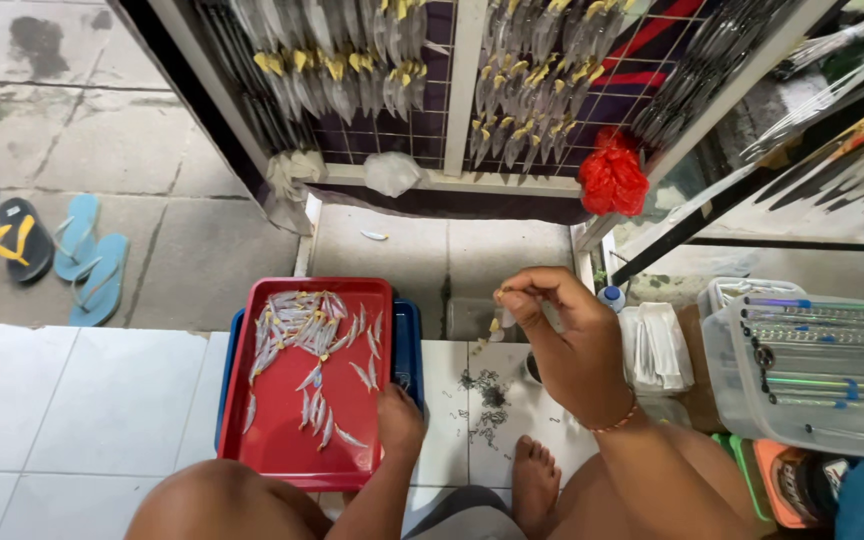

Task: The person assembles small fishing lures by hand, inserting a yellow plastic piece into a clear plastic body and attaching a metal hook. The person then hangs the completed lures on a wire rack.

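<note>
1. Your left hand [399,420] rests on the near right edge of the red tray [282,450]; its fingers are hidden, so whether it grips cannot be told.
2. Your right hand [562,340] pinches something tiny, too small to identify, above the floor tiles.
3. Small silvery fish-shaped lures [302,330] lie scattered in the smooth plastic tray.
4. A clear plastic box [812,370] is cut off at right.

Rack packets: clear sachets with yellow tops [537,75], hung in rows on the wire grid.
Red bag: crumpled plastic [613,178] at the rack's foot.
White packets: stacked flat wrappers [657,345] beside clear lidded boxes [812,365].
</note>
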